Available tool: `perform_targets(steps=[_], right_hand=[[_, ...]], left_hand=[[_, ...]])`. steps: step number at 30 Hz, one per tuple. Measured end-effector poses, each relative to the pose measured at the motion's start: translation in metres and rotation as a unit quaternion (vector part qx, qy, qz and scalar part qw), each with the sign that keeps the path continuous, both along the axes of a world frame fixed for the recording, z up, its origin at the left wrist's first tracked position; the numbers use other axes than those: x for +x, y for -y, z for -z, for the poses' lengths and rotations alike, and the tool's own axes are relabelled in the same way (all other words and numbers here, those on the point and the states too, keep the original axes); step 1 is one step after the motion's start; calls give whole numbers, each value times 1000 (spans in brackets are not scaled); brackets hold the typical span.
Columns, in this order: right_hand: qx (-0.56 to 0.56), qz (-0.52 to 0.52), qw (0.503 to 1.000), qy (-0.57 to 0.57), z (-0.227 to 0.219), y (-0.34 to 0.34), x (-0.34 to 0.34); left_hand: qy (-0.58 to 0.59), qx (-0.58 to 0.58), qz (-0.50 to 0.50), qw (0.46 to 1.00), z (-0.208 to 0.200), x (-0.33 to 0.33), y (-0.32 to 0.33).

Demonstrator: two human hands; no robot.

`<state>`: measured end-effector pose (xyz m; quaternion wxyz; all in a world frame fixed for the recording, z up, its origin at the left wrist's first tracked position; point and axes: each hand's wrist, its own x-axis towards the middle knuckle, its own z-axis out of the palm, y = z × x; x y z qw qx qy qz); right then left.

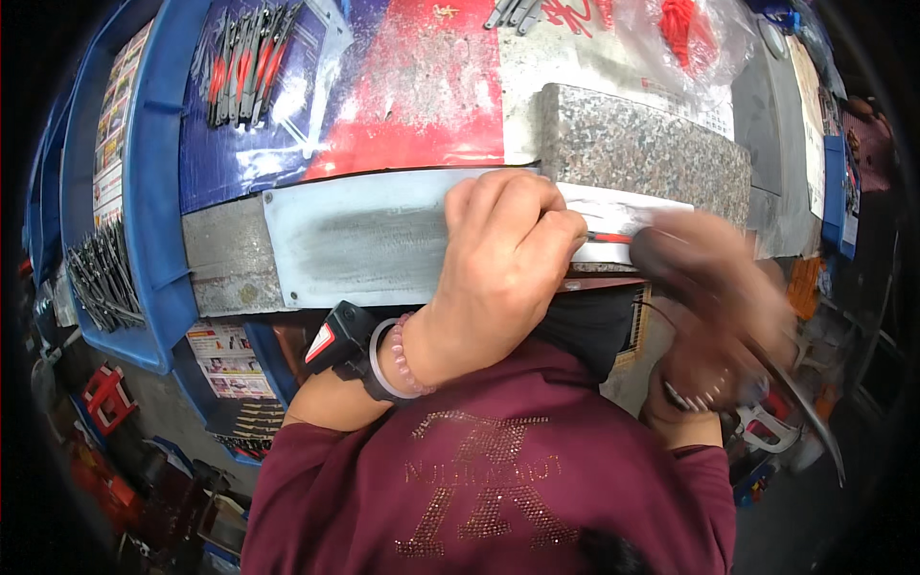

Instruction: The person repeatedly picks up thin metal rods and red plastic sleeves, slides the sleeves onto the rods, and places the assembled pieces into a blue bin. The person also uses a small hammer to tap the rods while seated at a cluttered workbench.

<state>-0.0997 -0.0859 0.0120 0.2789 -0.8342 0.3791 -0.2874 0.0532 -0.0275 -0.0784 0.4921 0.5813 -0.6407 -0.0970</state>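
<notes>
My left hand (508, 249) is closed over the right part of a pale, grey-smeared plate (355, 244). Its fingertips pinch a thin dark strip with a red section (609, 238), which points right above a white sheet (628, 206). My right hand (728, 287) is smeared by motion at the strip's right end. It grips a dark tool (661, 251) with a rounded end, and a long thin dark part (810, 426) sticks out below the hand to the lower right. The tool's exact kind is too blurred to tell.
A speckled stone block (642, 144) lies behind the white sheet. Several thin grey strips with red parts (244, 72) lie at the back left. A blue bin (158, 192) with dark thin pieces (103, 278) stands left; a clear bag with red material (677, 34) lies back right.
</notes>
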Motion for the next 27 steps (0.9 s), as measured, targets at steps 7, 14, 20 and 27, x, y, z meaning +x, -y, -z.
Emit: perform_targets(steps=[7, 14, 20, 27], right_hand=[[191, 41, 979, 65, 9, 13, -10], [-63, -58, 996, 1, -16, 10, -2], [192, 5, 980, 60, 23, 16, -13], [7, 129, 979, 160, -7, 12, -35]], left_hand=[[-3, -3, 5, 1000, -1, 0, 1], [-5, -3, 17, 1000, 2, 0, 1], [-3, 18, 30, 999, -4, 3, 2], [2, 15, 24, 1000, -1, 2, 0]])
